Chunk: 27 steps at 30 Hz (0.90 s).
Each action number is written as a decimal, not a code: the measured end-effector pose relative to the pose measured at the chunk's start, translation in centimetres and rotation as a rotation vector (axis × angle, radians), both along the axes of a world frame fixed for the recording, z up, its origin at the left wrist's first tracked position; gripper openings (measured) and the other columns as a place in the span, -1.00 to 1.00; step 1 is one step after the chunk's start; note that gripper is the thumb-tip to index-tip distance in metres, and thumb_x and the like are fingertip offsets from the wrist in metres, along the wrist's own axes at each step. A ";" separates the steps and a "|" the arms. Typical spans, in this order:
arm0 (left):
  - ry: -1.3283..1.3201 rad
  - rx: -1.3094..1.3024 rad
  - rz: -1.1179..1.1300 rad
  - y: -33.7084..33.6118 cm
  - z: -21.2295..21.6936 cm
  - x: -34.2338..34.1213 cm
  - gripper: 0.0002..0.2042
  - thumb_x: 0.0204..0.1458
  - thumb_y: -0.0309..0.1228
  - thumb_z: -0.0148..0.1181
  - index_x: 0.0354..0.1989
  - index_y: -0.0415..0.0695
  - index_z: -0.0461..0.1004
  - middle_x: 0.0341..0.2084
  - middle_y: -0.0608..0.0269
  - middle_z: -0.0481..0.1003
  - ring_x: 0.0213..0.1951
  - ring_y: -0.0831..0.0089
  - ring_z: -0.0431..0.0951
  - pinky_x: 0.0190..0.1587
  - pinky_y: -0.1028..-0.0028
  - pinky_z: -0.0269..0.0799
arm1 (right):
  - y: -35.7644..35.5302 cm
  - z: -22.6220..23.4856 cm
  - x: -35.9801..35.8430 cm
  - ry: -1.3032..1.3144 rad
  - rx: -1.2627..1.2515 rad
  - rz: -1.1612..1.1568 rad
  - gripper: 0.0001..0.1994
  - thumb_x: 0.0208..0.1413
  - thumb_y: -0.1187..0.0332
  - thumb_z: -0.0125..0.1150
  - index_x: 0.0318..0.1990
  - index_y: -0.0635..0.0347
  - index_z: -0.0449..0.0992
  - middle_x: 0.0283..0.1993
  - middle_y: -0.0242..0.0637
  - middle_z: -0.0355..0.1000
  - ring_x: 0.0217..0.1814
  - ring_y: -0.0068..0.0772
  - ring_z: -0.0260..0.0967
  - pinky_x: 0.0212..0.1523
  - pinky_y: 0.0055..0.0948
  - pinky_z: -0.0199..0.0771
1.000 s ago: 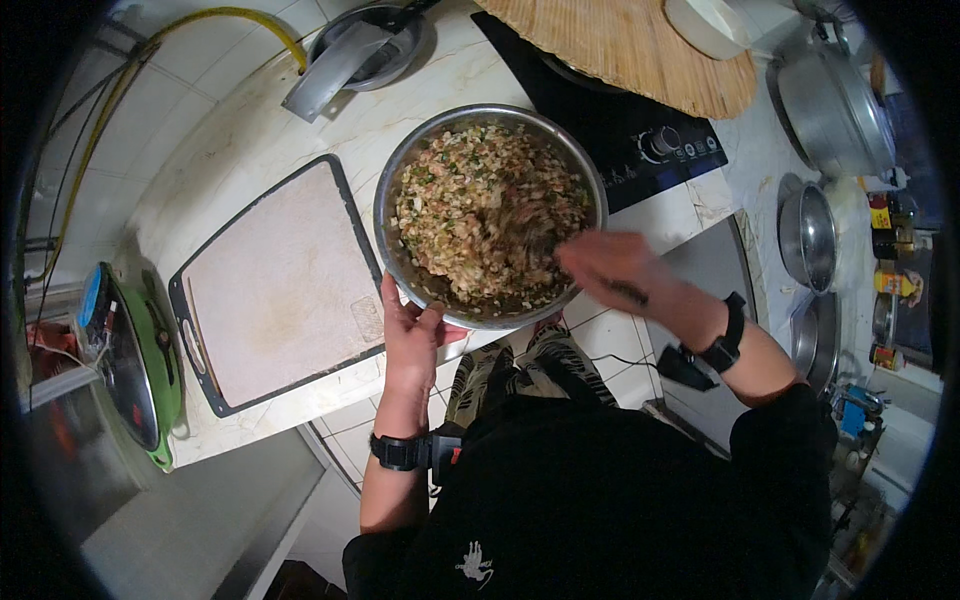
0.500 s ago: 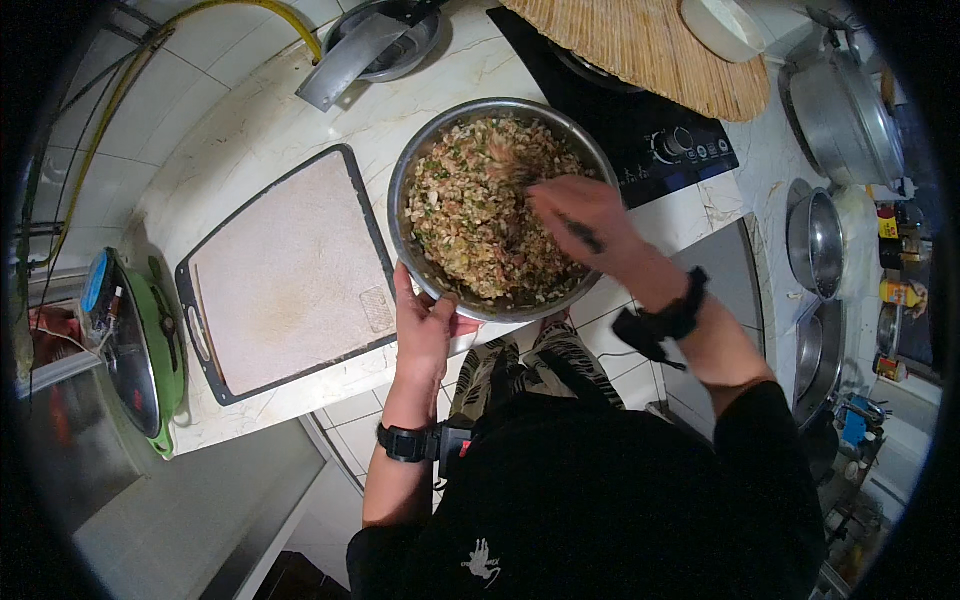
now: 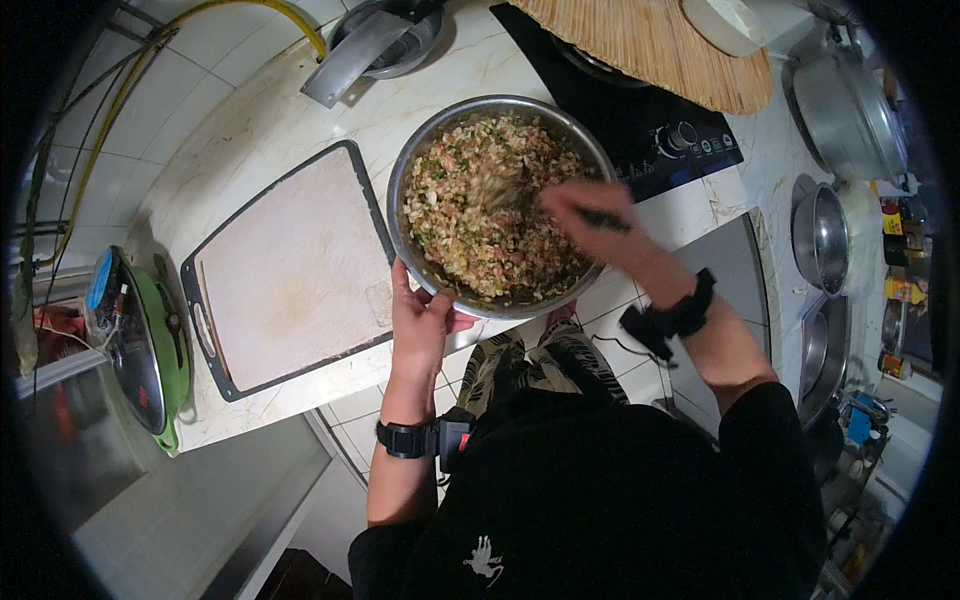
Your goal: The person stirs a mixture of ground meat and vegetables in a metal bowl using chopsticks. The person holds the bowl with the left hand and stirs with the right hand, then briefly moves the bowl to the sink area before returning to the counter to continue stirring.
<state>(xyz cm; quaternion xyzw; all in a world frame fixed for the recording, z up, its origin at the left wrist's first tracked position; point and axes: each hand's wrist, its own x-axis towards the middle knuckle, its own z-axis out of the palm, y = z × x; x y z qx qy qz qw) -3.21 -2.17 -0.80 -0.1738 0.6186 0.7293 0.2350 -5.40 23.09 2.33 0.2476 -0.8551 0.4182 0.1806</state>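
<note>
A metal mixing bowl sits at the counter's front edge, filled with a chopped mixture of pale, pinkish and green bits. My left hand grips the bowl's near left rim, thumb up on the side and fingers beneath. Over the bowl's right side, my right hand is closed around a utensil with a dark handle. The utensil's working end is blurred and partly sunk in the mixture, so its kind cannot be made out.
Left of the bowl lies a dark-rimmed cutting board. A cleaver rests across a metal basin behind. A black cooktop under a woven straw mat stands back right. At far left is a green lidded pan.
My right hand has moved slightly right, with the utensil sweeping through the mixture. My left hand keeps its hold on the bowl's rim.
</note>
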 end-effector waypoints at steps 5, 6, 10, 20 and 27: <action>-0.009 0.010 0.004 -0.2 -0.2 -0.2 -0.33 0.04 -0.72 -0.17 0.30 -0.01 -0.24 -0.17 -0.12 0.42 -0.43 0.27 0.59 -0.49 0.47 0.62 | 0.9 1.6 0.4 -0.421 -0.113 -0.216 -0.88 0.03 0.52 0.20 -0.26 0.30 0.53 -0.34 -0.20 0.52 -0.34 -0.41 0.49 -0.33 -0.50 0.46; -0.007 0.016 0.004 -0.1 -0.4 -0.2 -0.34 0.05 -0.71 -0.17 0.30 -0.01 -0.24 -0.17 -0.12 0.42 -0.43 0.27 0.59 -0.49 0.48 0.61 | 0.7 1.9 0.8 -0.367 -0.109 -0.067 -0.89 0.03 0.52 0.20 -0.27 0.30 0.53 -0.36 -0.21 0.51 -0.36 -0.42 0.48 -0.34 -0.50 0.46; 0.018 0.036 0.025 -0.1 -0.6 -0.1 -0.33 0.04 -0.70 -0.16 0.31 -0.01 -0.26 -0.19 -0.12 0.43 -0.43 0.27 0.59 -0.50 0.48 0.61 | -1.0 1.3 1.7 -0.268 -0.183 0.107 -0.91 0.03 0.51 0.20 -0.29 0.29 0.53 -0.40 -0.24 0.50 -0.42 -0.46 0.47 -0.40 -0.52 0.45; 0.033 0.013 0.035 0.2 -0.7 0.1 -0.37 0.04 -0.68 -0.14 0.29 -0.02 -0.17 -0.20 -0.08 0.44 -0.44 0.28 0.58 -0.50 0.47 0.60 | -1.0 2.8 2.8 -0.354 -0.141 0.204 -0.91 0.03 0.51 0.21 -0.28 0.26 0.53 -0.39 -0.25 0.51 -0.41 -0.52 0.47 -0.39 -0.55 0.47; 0.035 -0.003 0.015 -0.1 -0.7 0.1 -0.41 0.02 -0.65 -0.12 0.26 0.00 -0.06 -0.21 -0.01 0.45 -0.43 0.34 0.58 -0.49 0.51 0.59 | 0.2 2.5 2.9 -0.338 -0.145 -0.143 -0.95 -0.04 0.56 0.26 -0.38 0.25 0.56 -0.43 -0.23 0.52 -0.40 -0.46 0.51 -0.39 -0.53 0.47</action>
